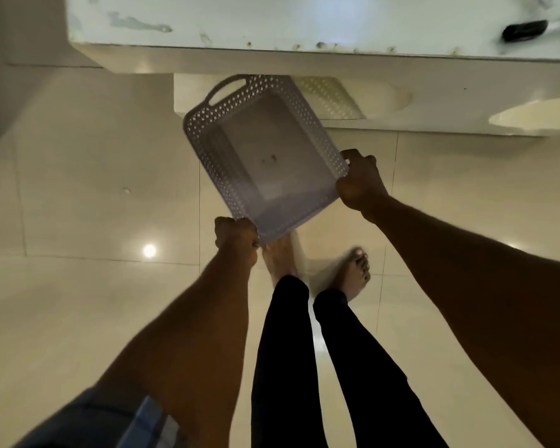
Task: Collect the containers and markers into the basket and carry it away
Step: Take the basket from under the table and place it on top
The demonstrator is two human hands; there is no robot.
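Note:
A pale lilac perforated plastic basket hangs tilted in front of me above the floor, with a cut-out handle at its far end. Nothing lies inside it apart from a few dark specks on its bottom. My left hand grips the near corner of the rim. My right hand grips the right-hand end of the rim. A dark marker-like object lies on the white table top at the upper right. No containers are in view.
The white table edge runs across the top of the view, with a pale base and rounded shapes below it. Glossy cream floor tiles spread all around. My legs in black leggings and bare feet stand below the basket.

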